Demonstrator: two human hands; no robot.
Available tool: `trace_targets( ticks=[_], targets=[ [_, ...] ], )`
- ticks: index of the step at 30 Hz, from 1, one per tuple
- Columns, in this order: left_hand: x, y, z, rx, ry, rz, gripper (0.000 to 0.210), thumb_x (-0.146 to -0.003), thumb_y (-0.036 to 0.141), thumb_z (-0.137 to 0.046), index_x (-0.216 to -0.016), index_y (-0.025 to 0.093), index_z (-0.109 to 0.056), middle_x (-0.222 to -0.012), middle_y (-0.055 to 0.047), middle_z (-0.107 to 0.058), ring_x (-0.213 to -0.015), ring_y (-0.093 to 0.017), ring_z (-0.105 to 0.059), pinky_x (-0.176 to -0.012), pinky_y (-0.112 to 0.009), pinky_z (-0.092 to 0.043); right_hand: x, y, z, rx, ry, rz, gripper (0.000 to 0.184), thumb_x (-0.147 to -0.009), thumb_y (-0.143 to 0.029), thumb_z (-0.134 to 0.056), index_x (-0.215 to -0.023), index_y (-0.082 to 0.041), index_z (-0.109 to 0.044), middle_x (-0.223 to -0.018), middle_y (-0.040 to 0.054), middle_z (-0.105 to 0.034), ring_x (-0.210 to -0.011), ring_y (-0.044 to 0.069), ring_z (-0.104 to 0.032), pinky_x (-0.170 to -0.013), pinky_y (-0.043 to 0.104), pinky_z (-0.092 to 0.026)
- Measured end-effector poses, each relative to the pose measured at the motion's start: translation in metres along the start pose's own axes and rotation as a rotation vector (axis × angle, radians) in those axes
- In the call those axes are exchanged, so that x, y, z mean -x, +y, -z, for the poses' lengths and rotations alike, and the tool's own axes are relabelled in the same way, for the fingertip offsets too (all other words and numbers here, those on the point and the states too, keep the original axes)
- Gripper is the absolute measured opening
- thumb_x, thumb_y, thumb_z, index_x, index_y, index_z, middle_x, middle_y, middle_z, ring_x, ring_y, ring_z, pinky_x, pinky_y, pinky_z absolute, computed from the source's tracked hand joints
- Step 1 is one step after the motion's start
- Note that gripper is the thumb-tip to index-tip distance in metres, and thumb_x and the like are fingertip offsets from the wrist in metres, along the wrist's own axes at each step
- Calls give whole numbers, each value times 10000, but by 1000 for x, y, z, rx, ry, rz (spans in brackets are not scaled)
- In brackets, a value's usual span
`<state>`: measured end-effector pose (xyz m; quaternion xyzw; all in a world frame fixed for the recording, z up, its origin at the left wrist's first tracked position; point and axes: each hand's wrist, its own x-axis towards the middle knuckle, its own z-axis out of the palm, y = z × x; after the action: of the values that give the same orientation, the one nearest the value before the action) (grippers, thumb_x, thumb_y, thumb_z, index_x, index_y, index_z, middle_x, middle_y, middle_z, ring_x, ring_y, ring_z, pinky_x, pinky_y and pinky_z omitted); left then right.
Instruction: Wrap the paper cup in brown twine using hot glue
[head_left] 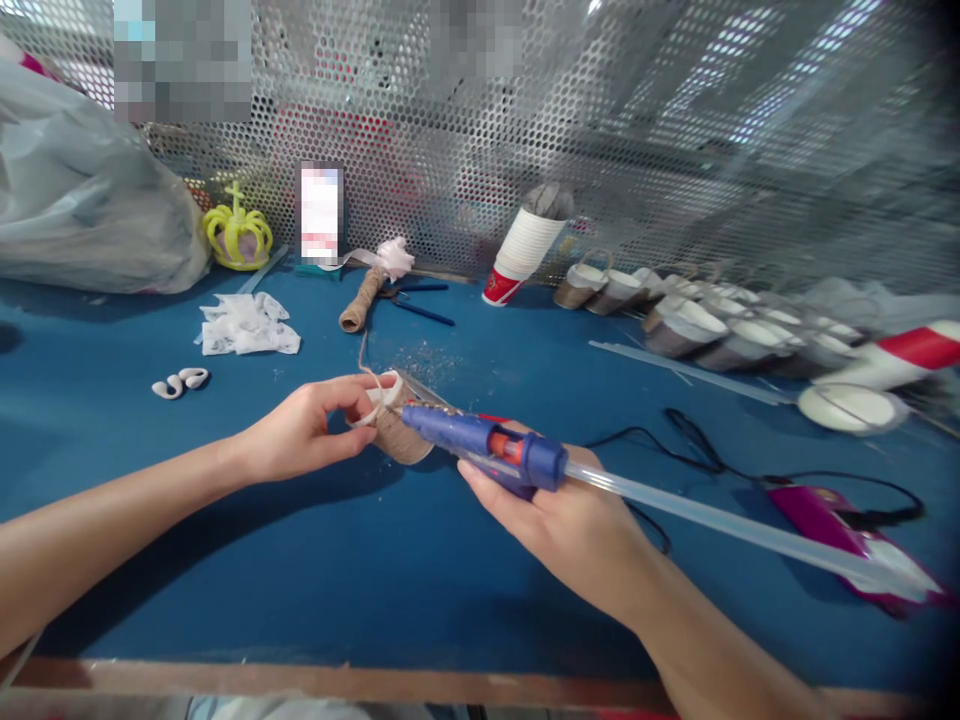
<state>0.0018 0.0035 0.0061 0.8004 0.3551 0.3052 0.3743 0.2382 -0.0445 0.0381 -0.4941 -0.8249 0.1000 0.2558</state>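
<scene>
My left hand (311, 430) pinches the rim of a small paper cup (405, 437) wrapped in brown twine, tilted with its mouth toward the left. In my right hand (559, 515) is a blue hot glue gun (465, 435), its nozzle at the cup's rim. A long clear glue stick (697, 515) sticks out of its back end. From the cup, a strand of twine (363, 350) runs up to a twine roll (361, 300) lying behind it. My right fingers are partly hidden under the gun.
Scissors (424, 305) lie beside the roll. Stacked paper cups (525, 245) lean near the mesh wall, with several wrapped cups (690, 325) to their right. A black cord (690, 445) and purple device (817, 525) lie at right. White lace (247, 325), earbuds (180, 382) and a plastic bag (90, 190) are left.
</scene>
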Motion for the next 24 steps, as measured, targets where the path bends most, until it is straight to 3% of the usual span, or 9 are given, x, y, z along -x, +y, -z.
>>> trace_targets(
  ticks=[8, 24],
  targets=[
    [0, 0, 1, 1, -7, -5, 102, -807, 212, -514, -717, 165, -510, -1159, -109, -601, -1264, -249, -402, -916, -305, -426, -1, -4, 0, -19, -24, -13, 105, -802, -275, -538, -735, -206, -581, -637, 7, -644, -548, 157, -604, -547, 258, -484],
    [0, -2, 0, -3, -7, -19, 120, -811, 209, -517, -704, 165, -483, -1145, -118, -603, -1267, -257, -399, -903, -316, -430, -1, -2, -2, -42, -17, 45, 90, -788, -243, -556, -709, -204, -573, -641, -9, -634, -564, 135, -611, -564, 242, -495]
  ],
)
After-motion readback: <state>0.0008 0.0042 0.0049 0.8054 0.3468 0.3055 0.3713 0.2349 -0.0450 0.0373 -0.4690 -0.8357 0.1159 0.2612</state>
